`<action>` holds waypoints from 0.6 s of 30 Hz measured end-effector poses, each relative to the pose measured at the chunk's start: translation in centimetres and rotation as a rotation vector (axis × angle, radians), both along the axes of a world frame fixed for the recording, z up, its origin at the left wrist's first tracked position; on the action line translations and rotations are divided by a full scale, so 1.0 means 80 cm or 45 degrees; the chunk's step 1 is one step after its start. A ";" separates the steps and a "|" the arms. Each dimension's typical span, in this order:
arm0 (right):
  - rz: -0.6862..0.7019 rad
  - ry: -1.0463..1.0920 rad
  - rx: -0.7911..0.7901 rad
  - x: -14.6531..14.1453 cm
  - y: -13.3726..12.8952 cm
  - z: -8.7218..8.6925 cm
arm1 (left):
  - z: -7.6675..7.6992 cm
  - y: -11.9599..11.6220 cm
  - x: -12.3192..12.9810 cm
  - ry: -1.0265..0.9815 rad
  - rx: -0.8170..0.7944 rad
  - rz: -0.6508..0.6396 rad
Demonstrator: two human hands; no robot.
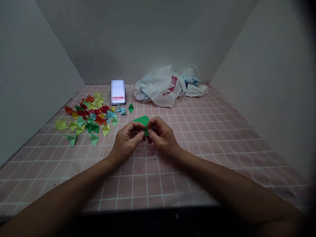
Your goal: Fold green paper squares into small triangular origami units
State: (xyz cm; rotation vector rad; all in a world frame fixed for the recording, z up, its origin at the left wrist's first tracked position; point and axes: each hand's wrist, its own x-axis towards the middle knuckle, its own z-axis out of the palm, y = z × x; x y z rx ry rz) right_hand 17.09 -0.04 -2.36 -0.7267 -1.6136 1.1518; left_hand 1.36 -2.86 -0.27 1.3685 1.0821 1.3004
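green paper is pinched by the fingers of the left hand and right hand, just right of a heap of folded paper shapes. the heap looks finished; this piece looks unfinished.

A paper-craft corner: origami pieces on pink grid cloth

The person's bare left forearm and right forearm tapered to slim, unadorned wrists, with the left hand and right hand showing short, neatly trimmed fingernails.
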 end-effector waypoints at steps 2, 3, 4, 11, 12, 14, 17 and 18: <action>0.014 -0.033 0.022 0.000 -0.001 -0.001 | 0.001 0.000 0.001 0.010 0.001 0.016; 0.013 -0.056 0.036 0.000 -0.001 -0.001 | 0.001 0.000 0.001 0.017 0.007 0.023; 0.008 -0.078 0.047 0.000 -0.002 -0.001 | 0.001 0.000 0.001 0.026 0.013 0.032; 0.014 -0.126 0.041 0.001 -0.002 -0.002 | 0.002 0.000 0.002 0.048 -0.015 0.062; 0.014 -0.123 0.045 0.001 -0.002 -0.002 | 0.002 0.000 0.002 0.046 -0.014 0.064; 0.017 -0.119 0.049 0.000 -0.002 -0.002 | 0.003 -0.001 0.003 0.042 -0.018 0.068; 0.019 -0.098 0.024 -0.002 -0.003 -0.002 | 0.004 -0.001 0.003 0.024 -0.033 0.073; 0.024 -0.084 0.010 -0.002 -0.004 -0.002 | 0.004 -0.001 0.004 0.016 -0.032 0.076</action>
